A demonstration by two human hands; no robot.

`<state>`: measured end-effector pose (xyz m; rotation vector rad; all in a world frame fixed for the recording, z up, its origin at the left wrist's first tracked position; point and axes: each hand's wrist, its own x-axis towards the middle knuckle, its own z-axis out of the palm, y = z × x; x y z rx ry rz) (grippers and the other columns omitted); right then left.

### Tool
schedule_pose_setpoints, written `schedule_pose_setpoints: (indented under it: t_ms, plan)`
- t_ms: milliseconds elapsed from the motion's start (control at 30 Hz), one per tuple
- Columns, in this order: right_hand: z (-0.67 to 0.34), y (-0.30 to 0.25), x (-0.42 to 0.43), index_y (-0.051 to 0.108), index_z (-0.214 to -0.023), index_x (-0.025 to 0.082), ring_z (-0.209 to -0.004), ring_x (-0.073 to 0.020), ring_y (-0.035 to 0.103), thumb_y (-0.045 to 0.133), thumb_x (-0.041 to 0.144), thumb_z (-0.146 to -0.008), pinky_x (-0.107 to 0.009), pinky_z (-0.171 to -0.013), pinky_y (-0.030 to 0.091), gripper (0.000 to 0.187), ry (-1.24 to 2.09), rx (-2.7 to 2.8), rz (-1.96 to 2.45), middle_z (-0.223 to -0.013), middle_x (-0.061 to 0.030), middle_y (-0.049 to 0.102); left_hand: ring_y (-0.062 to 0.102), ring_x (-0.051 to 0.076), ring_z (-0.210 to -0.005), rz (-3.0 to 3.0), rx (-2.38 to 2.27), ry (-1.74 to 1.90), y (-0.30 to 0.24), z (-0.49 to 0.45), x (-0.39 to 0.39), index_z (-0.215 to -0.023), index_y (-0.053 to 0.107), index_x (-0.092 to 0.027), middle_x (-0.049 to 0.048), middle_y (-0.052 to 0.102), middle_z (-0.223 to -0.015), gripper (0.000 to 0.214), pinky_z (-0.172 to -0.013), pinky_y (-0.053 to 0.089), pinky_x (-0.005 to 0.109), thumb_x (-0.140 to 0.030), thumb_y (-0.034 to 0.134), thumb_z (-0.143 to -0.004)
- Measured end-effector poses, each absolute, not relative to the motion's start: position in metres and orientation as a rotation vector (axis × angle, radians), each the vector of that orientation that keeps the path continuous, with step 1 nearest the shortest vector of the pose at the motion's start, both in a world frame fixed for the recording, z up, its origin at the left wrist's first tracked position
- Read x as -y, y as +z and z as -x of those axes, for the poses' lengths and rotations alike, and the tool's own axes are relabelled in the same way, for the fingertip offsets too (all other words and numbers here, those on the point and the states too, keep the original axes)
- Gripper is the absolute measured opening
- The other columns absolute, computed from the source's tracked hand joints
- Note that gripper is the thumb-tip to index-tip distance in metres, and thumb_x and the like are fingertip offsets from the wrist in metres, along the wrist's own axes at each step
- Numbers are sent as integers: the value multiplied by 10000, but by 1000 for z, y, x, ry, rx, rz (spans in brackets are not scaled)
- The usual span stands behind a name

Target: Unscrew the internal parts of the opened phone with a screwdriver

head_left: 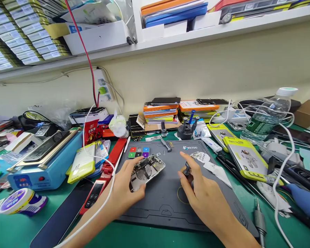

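Observation:
An opened phone body (147,170) with its insides showing lies on the dark grey work mat (167,203). My left hand (125,191) grips its near left end, thumb and fingers closed on the edge. My right hand (198,191) pinches a small dark screwdriver (187,168) by its knurled handle, a little to the right of the phone. A second small screwdriver (166,145) and tiny loose parts lie on the mat behind the phone.
A blue heating station (45,162) stands at the left, a red tool (107,172) beside the mat. Yellow-green battery packs (245,160), a water bottle (267,119), white cables and a screwdriver holder (187,129) crowd the right and back. A tape roll (20,203) sits front left.

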<state>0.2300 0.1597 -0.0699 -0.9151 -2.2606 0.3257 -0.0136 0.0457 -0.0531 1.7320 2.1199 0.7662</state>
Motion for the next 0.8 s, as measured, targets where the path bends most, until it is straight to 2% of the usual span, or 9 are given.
schedule_pose_setpoints:
  t_ms: [67,167,367,500,700,800]
  plan:
    - [-230,-70,-159,212,-1589,337,-485,-132,534,416,316,-1074,-268,-518,465,554,320,2258,923,-716,91,615,535,122,-1325,-1702,-2166,779,-49,21,-56,-1489,280,-473,-68,491,-1421,719,-1109,447,311,-334,607,-864]
    - [-230,-71,-160,209,-1588,348,-482,-134,537,422,326,-1072,-270,-522,473,559,329,2257,928,-716,96,618,532,174,-1329,-1674,-2252,765,-41,32,-73,-1496,330,-359,1,477,-1438,685,-1104,454,363,-380,590,-863]
    - [-231,-73,-162,172,-1598,359,-474,-143,536,403,338,-1075,-282,-513,469,572,356,2277,954,-685,98,594,504,193,-1332,-1848,-2280,796,-39,48,-99,-1540,323,-289,42,470,-1430,741,-1145,412,363,-350,589,-851]
    - [-231,-73,-161,176,-1593,338,-475,-142,532,405,315,-1071,-279,-503,462,570,315,2266,920,-689,91,583,455,249,-1360,-1836,-2272,756,-39,57,-120,-1536,381,-208,97,484,-1422,761,-1200,346,412,-332,614,-822]
    - [-233,-74,-163,203,-1590,330,-487,-137,560,397,332,-1077,-271,-511,465,549,336,2260,943,-702,83,607,466,243,-1355,-1757,-2239,741,-44,67,-148,-1531,390,-204,111,524,-1407,759,-1174,383,405,-328,626,-821]
    - [-233,-72,-163,211,-1590,312,-494,-135,571,401,331,-1078,-264,-516,474,546,334,2258,948,-698,80,605,447,272,-1355,-1788,-2220,732,-51,73,-158,-1532,396,-189,122,527,-1427,756,-1173,369,454,-308,620,-820]
